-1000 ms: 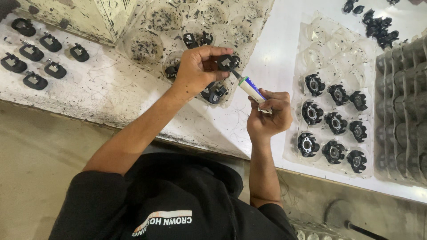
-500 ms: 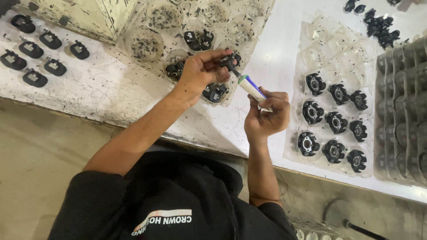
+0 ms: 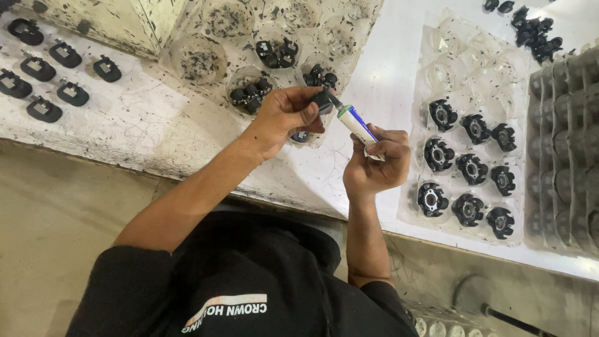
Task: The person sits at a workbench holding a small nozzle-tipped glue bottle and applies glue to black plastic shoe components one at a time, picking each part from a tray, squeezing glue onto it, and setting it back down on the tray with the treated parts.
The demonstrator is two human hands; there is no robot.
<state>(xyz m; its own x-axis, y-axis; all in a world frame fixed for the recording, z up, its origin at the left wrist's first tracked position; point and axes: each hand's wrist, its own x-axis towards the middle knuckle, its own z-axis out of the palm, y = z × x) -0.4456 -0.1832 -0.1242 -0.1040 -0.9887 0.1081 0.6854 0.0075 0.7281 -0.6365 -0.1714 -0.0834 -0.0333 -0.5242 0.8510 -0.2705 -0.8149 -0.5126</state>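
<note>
— What do the hands hold, in the middle of the frame?
— The left hand [image 3: 284, 115] pinches a small black part [image 3: 322, 101]. The right hand [image 3: 374, 165] squeezes a little tube [image 3: 355, 123], its tip touching the part.
— Is the part heavy?
— It looks light and hard. Hold it by its sides. The tube looks soft.

Matt black plastic part [image 3: 322, 100], glossy white tube [image 3: 356, 123], clear shiny plastic tray [image 3: 465, 134], rough speckled tabletop [image 3: 125, 125].
</note>
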